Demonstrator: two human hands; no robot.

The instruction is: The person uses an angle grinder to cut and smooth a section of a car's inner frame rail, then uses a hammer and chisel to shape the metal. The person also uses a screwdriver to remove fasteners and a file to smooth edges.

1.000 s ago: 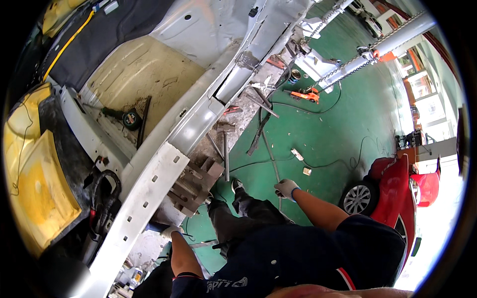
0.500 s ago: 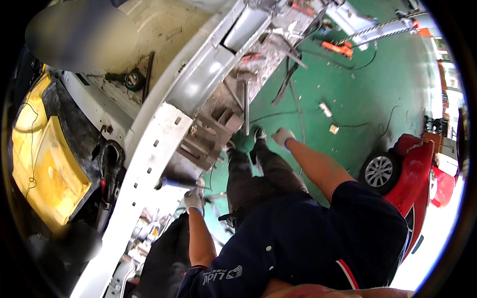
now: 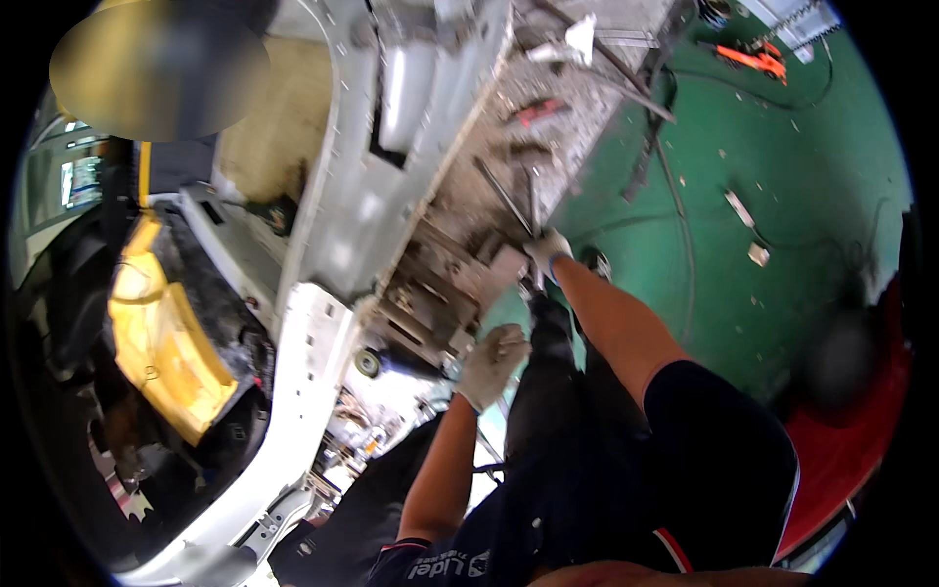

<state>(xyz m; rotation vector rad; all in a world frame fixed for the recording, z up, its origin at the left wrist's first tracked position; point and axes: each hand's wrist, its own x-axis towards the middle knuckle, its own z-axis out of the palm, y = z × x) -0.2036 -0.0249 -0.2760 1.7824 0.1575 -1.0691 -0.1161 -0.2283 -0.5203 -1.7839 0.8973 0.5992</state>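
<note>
Hanging nearest, the gloved left hand (image 3: 492,367) had its fingers loosely bent, with nothing visible in its grasp. A dark tube with a round end (image 3: 368,363) lay to its left, running left to right; its right end came close to the glove, though whether they touched could not be told. Just beyond was a brown metal clamp (image 3: 423,311), set against the edge of the pale grey car body (image 3: 367,235).

A little farther and to the right, the gloved right hand (image 3: 548,250) was at the near end of a hammer (image 3: 534,194). Blur hid whether its fingers had closed on the handle. The hammer lay on the dirty metal platform (image 3: 572,149), straight beyond this hand and slightly left of it, its long axis running near to far with the head at the far end. Of the two hands, the right was clearly the nearer to it. A metal bar (image 3: 503,194) slanted away to the far left of the handle, the two almost meeting at their near ends.

Farther along the platform lay a red-handled tool (image 3: 538,112). Far right, an orange tool (image 3: 751,62) rested on the green floor (image 3: 724,147).
</note>
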